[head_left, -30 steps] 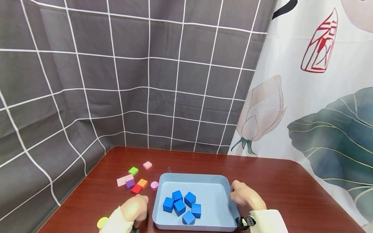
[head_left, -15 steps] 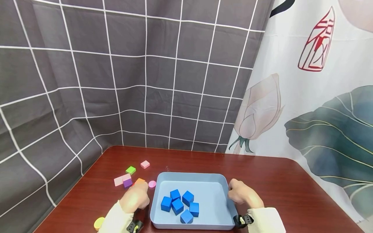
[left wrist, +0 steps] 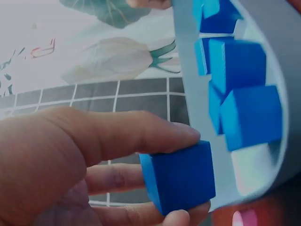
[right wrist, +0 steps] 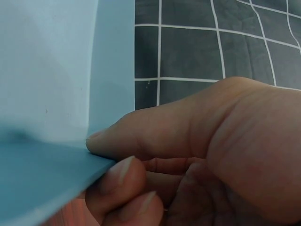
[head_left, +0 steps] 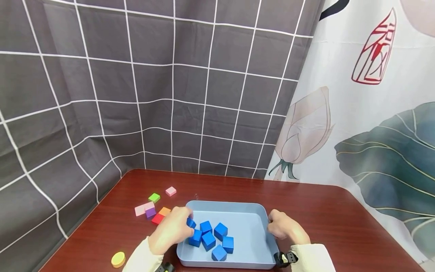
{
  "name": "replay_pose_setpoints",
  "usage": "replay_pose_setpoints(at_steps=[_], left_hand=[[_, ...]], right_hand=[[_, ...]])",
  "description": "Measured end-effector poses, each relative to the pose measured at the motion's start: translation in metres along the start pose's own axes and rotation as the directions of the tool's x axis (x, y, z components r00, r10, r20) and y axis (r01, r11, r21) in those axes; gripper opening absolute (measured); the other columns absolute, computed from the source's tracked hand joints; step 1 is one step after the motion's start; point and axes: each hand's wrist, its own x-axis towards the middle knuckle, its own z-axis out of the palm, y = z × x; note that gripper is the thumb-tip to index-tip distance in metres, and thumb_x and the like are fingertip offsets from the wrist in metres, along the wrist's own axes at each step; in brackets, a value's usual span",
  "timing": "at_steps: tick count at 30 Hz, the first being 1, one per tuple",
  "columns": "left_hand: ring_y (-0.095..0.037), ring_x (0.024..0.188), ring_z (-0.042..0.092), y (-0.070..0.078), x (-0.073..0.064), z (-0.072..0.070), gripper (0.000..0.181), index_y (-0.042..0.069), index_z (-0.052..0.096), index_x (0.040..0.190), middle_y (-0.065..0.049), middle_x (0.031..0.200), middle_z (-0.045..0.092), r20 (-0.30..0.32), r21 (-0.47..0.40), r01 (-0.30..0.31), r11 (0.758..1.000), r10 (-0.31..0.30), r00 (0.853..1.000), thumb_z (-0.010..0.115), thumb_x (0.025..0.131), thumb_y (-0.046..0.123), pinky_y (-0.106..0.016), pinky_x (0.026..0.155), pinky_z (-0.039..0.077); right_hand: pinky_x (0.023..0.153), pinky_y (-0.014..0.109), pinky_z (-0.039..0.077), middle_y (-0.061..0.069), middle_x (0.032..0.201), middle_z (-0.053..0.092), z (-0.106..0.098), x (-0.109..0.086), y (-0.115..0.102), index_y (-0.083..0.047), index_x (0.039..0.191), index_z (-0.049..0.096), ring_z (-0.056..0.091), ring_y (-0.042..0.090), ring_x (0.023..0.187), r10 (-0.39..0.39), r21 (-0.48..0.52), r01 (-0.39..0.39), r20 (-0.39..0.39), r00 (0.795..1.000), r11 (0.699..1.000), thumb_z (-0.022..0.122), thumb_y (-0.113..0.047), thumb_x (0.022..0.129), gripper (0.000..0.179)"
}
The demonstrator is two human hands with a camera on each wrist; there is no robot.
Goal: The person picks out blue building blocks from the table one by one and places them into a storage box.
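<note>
My left hand (head_left: 173, 228) is over the left side of a light blue tray (head_left: 249, 226). Between its thumb and fingers it pinches a blue cube (left wrist: 183, 176), which the hand partly covers in the head view. Several other blue cubes (head_left: 208, 241) lie grouped in the tray's left half, close to the held one. At the tray's right side, my right hand (head_left: 285, 227) grips the rim, with the thumb (right wrist: 127, 136) inside the wall and curled fingers outside it.
Left of the tray lie small flat blocks: red (head_left: 158, 218), orange (head_left: 165, 211), purple (head_left: 150, 212), green (head_left: 154, 197) and pink (head_left: 171, 191). A yellow disc (head_left: 118, 259) sits near the front left. A pink disc (left wrist: 245, 218) shows beside the tray. Grid-patterned cloth (head_left: 190, 87) hangs behind the table.
My left hand has moved up from beside the tray, then right over its left wall, and a blue cube now shows in its fingers. The right hand has stayed at the rim.
</note>
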Motion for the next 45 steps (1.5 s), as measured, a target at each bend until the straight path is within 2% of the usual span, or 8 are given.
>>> replay_pose_setpoints(at_steps=[4,9,15,19,22,34,41,45], left_hand=[[-0.013,0.062,0.052,0.003,0.001,0.008,0.025,0.007,0.066,0.089,-0.001,0.077,0.06,0.018,0.015,-0.033,0.999,0.032,0.999,0.078,0.068,0.015,-0.039,0.059,0.055],[-0.011,0.058,0.05,0.004,0.001,0.015,0.024,0.006,0.069,0.091,0.003,0.068,0.056,0.046,0.012,-0.05,0.999,0.049,0.998,0.076,0.07,0.013,-0.036,0.059,0.055],[-0.01,0.057,0.048,0.007,0.0,0.017,0.027,0.006,0.069,0.094,0.003,0.066,0.053,0.063,0.017,-0.075,0.997,0.073,0.995,0.077,0.069,0.013,-0.031,0.058,0.054],[-0.011,0.061,0.049,0.012,-0.002,0.02,0.036,0.007,0.065,0.099,0.003,0.07,0.053,0.083,0.036,-0.092,0.995,0.089,0.993,0.08,0.066,0.014,-0.034,0.062,0.055],[-0.009,0.063,0.05,0.017,-0.002,0.021,0.039,0.01,0.063,0.098,0.005,0.072,0.053,0.113,0.062,-0.105,0.993,0.098,0.989,0.081,0.065,0.016,-0.036,0.064,0.055],[-0.007,0.061,0.05,0.027,-0.009,0.021,0.038,0.015,0.061,0.093,0.006,0.07,0.054,0.186,0.164,-0.139,0.977,0.107,0.977,0.084,0.062,0.021,-0.037,0.064,0.055],[-0.007,0.055,0.046,0.024,-0.013,0.025,0.033,0.015,0.065,0.084,0.008,0.06,0.05,0.125,0.219,-0.152,0.964,0.126,0.984,0.085,0.06,0.024,-0.03,0.057,0.052],[-0.008,0.057,0.047,0.023,-0.013,0.031,0.038,0.013,0.067,0.087,0.006,0.066,0.056,0.081,0.259,-0.129,0.957,0.111,0.99,0.086,0.057,0.027,-0.036,0.058,0.054]], right_hand=[[0.04,0.022,0.029,0.0,0.045,0.039,0.0,0.001,0.001,-0.007,0.055,0.045,0.038,0.012,0.04,-0.004,-0.002,0.004,-0.008,1.0,1.0,0.048,0.005,0.071,0.021],[0.04,0.022,0.028,0.0,0.045,0.039,0.0,0.001,0.002,-0.008,0.054,0.044,0.038,0.012,0.04,-0.009,-0.005,0.009,-0.017,1.0,1.0,0.048,0.005,0.071,0.021],[0.042,0.024,0.029,0.001,0.048,0.041,-0.002,0.001,0.001,-0.006,0.057,0.048,0.039,0.013,0.043,-0.003,-0.007,0.003,-0.004,1.0,1.0,0.049,0.005,0.071,0.017],[0.046,0.027,0.034,0.004,0.055,0.047,-0.004,0.001,0.001,-0.002,0.069,0.054,0.045,0.016,0.049,0.0,-0.019,0.0,0.015,1.0,1.0,0.05,0.003,0.07,0.007],[0.049,0.029,0.037,0.007,0.058,0.049,-0.005,0.0,0.001,-0.002,0.075,0.055,0.048,0.019,0.052,-0.002,-0.021,0.002,0.021,1.0,1.0,0.05,0.003,0.069,0.009],[0.048,0.029,0.036,0.007,0.058,0.048,-0.006,0.001,0.001,-0.002,0.074,0.055,0.047,0.018,0.05,-0.001,-0.024,0.002,0.022,1.0,1.0,0.049,0.003,0.068,0.009],[0.049,0.028,0.037,0.004,0.054,0.046,-0.006,0.0,0.002,-0.003,0.07,0.055,0.045,0.016,0.048,-0.004,0.001,0.004,0.045,0.999,1.0,0.049,0.003,0.07,0.008],[0.043,0.023,0.031,0.0,0.047,0.038,-0.005,0.0,0.006,-0.006,0.06,0.049,0.036,0.012,0.041,-0.022,0.074,0.015,0.097,0.995,0.997,0.051,0.0,0.077,0.018]])
